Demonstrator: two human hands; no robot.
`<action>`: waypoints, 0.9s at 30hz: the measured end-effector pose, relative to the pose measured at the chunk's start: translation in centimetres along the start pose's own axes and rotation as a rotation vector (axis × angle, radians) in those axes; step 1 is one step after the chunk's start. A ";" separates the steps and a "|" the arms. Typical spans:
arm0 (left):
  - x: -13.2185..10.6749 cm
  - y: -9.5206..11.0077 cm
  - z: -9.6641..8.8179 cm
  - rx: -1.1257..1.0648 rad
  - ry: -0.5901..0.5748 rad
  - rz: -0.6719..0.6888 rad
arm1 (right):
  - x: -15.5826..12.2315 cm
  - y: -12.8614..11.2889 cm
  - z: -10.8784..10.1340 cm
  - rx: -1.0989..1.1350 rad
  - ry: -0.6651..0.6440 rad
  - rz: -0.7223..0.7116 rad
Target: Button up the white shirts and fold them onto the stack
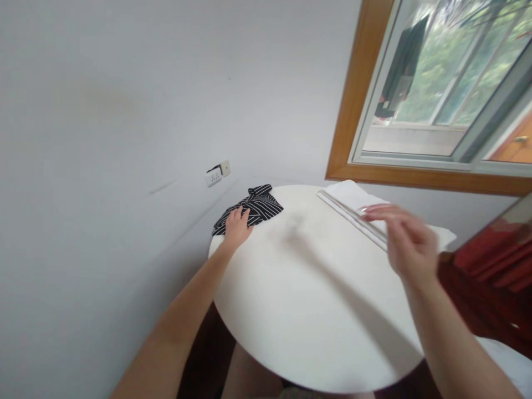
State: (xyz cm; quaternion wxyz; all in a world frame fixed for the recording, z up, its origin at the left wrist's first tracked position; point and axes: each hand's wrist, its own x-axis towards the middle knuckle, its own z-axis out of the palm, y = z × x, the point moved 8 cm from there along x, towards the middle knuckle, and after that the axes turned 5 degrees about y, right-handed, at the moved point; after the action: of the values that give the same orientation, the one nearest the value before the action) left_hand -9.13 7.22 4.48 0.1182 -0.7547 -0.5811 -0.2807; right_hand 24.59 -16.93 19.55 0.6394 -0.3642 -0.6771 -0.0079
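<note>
A black cloth with white stripes (pixel 264 206) lies bunched at the far left of the round white table (pixel 316 310). On its near edge rests my left hand (pixel 238 226), fingers spread and lying flat over the fabric. My right hand (pixel 409 241) is raised above the right side of the table, slightly blurred. Its thumb and fingers come together in a pinch, with a small pale glint at the tips that is too blurred to name. Behind and below that hand, a folded white cloth (pixel 351 197) sits along the table's far right edge, partly covered by the hand.
A white wall (pixel 145 111) borders the table on the left and back, with a power socket (pixel 213 177) on it. A wood-framed window (pixel 415 173) is at the upper right. Red fabric (pixel 499 252) hangs beyond the table's right side.
</note>
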 end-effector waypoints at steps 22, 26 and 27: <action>-6.4 21.0 3.0 -0.671 -0.308 0.344 | -12.4 20.6 9.5 -0.129 -0.308 0.681; -10.0 24.8 -0.4 -0.745 -0.425 0.527 | -12.0 20.2 9.3 -0.093 -0.289 0.653; -10.4 25.2 -1.5 -0.755 -0.430 0.575 | -12.0 20.2 9.3 -0.096 -0.289 0.641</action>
State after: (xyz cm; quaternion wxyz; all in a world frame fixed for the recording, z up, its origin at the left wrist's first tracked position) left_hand 12.49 -9.42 3.58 -0.2122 -0.9144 -0.2197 -0.2655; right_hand 25.82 -3.44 -1.78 0.4892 -0.5850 -0.6107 0.2131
